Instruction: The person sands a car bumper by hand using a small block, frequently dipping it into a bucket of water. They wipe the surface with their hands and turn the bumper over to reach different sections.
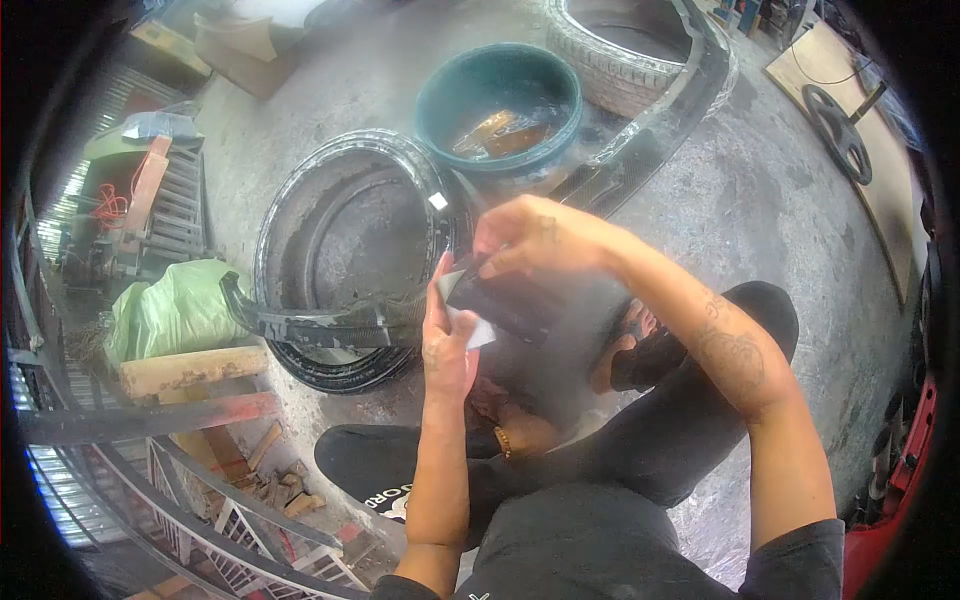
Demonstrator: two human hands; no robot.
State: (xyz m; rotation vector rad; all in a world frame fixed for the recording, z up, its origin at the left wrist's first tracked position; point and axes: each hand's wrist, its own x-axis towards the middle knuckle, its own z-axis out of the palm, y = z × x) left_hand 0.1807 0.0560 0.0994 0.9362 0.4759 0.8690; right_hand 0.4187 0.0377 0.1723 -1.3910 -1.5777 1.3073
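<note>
My left hand [450, 335] is closed around a small pale grey-white piece [480, 333], its thumb lying across the front. Against that piece is a dark, flat sheet [515, 308] that looks like sandpaper. The fingers of my right hand [525, 238] pinch the sheet's upper edge, close to my left fingertips. Just beyond both hands a long black trim strip [350, 325] with a carbon-like weave rests across a tyre [290, 190] lying flat. Haze on the lens blurs the fine detail.
A green basin [430, 125] holding water and a brownish item stands beyond the tyre. Another tyre [610, 70] supports the strip's far end. Left are a green plastic bag [180, 310], wood pieces and metal railings [230, 520]. A board with a steering wheel [838, 135] lies right.
</note>
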